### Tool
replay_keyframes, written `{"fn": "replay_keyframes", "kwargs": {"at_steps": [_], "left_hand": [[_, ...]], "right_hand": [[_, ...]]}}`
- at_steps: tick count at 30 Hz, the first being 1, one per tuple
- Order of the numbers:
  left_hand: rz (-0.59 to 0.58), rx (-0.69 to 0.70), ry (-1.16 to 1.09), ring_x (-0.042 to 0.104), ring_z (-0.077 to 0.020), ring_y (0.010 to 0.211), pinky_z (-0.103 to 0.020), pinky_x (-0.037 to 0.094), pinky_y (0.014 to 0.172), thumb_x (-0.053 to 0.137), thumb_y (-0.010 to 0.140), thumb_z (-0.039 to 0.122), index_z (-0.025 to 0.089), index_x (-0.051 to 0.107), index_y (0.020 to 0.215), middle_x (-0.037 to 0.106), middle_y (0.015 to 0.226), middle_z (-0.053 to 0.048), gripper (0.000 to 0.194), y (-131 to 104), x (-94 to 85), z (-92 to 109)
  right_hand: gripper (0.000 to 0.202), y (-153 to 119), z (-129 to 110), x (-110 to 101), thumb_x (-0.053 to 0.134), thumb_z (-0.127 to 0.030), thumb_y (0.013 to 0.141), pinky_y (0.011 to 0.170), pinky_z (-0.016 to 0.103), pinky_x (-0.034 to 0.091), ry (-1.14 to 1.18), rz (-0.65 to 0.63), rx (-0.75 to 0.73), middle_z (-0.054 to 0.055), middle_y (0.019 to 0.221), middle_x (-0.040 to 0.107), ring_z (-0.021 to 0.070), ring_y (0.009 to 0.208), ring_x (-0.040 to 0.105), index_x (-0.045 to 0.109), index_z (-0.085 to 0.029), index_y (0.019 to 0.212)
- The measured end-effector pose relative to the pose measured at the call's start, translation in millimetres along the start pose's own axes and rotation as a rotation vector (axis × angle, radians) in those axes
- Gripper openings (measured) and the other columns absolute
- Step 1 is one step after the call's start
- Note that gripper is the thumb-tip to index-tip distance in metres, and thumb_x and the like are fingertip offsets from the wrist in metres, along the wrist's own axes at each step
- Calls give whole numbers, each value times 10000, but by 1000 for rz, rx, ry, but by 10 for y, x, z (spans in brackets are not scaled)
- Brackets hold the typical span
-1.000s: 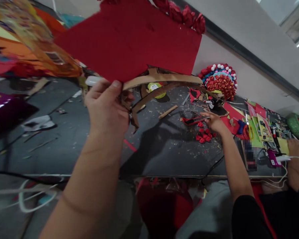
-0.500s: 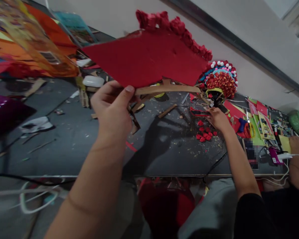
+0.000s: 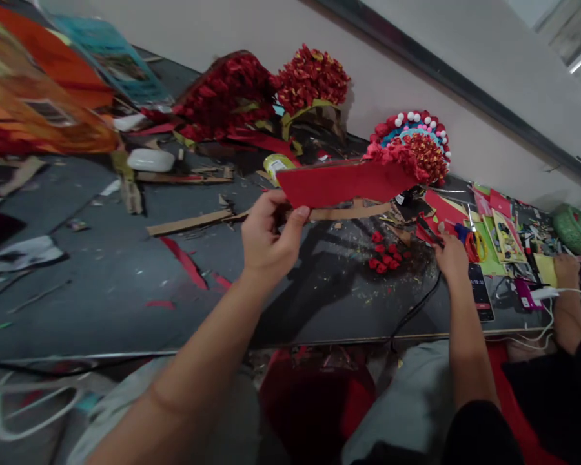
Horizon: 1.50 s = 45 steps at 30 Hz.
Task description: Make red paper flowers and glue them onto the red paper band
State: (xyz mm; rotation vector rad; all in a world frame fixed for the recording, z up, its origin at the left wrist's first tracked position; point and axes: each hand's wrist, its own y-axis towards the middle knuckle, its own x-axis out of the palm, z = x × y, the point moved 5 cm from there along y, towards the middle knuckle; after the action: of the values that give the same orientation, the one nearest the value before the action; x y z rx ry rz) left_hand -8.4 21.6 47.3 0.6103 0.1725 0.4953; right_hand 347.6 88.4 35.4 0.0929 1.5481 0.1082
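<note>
My left hand (image 3: 274, 236) pinches the near left corner of a red board (image 3: 339, 185), held above the dark table. Crumpled red paper flowers (image 3: 399, 158) line the board's far right edge. A brown cardboard strip (image 3: 348, 212) shows just below the board. At the right, my right hand (image 3: 452, 257) is closed round a thin dark tool (image 3: 430, 230), whose exact kind I cannot make out. Small red paper flowers (image 3: 387, 253) lie between my two hands on the table (image 3: 339, 310).
Red flower-covered pieces (image 3: 312, 77) stand along the wall. A round beaded piece (image 3: 428, 145) is behind the board. Scissors (image 3: 475, 242), a phone (image 3: 480, 290) and a green basket (image 3: 576, 229) are at the right. Another person's hands (image 3: 566, 268) rest at the far right edge.
The red board has tilted flatter and moved lower and to the right with my left hand, uncovering the red flower pieces behind it. My right hand and its tool have shifted slightly right.
</note>
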Motion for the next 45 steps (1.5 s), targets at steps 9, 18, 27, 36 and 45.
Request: {"fn": "replay_keyframes", "kwargs": {"at_steps": [9, 18, 27, 36, 45], "left_hand": [[-62, -30, 12, 589, -146, 747, -271, 492, 655, 534, 866, 385, 186, 535, 930, 607, 846, -30, 208, -210, 293, -85], [-93, -162, 107, 549, -121, 660, -231, 446, 569, 574, 788, 337, 155, 540, 903, 617, 767, -18, 219, -154, 255, -232], [-122, -149, 123, 555, -130, 660, -310, 413, 550, 494, 838, 351, 208, 557, 912, 577, 757, 1, 172, -162, 230, -120], [-96, -60, 224, 616, -165, 700, -352, 518, 642, 510, 822, 380, 207, 580, 930, 636, 800, -13, 216, -172, 216, -125], [-136, 30, 235, 606, -131, 724, -332, 504, 663, 485, 877, 322, 138, 588, 1007, 645, 846, -27, 248, -195, 232, -56]], "right_hand": [[326, -47, -13, 180, 488, -302, 849, 878, 395, 432, 51, 31, 105, 162, 1125, 611, 282, 1057, 549, 601, -131, 1102], [381, -96, -16, 167, 478, -392, 854, 881, 387, 417, 197, 83, 112, 163, 1076, 641, 275, 1026, 564, 620, -122, 1081], [369, -46, 643, -2, 455, -335, 826, 786, 434, 406, 168, 159, 398, 250, 1047, 631, 316, 946, 598, 635, -107, 1054], [439, 141, 732, 99, 572, -357, 742, 771, 494, 388, 163, 154, 495, 271, 997, 633, 372, 958, 594, 585, -133, 1119], [343, 138, 918, 126, 563, -333, 725, 804, 456, 358, 407, 307, 468, 235, 942, 646, 309, 920, 590, 601, -122, 991]]}}
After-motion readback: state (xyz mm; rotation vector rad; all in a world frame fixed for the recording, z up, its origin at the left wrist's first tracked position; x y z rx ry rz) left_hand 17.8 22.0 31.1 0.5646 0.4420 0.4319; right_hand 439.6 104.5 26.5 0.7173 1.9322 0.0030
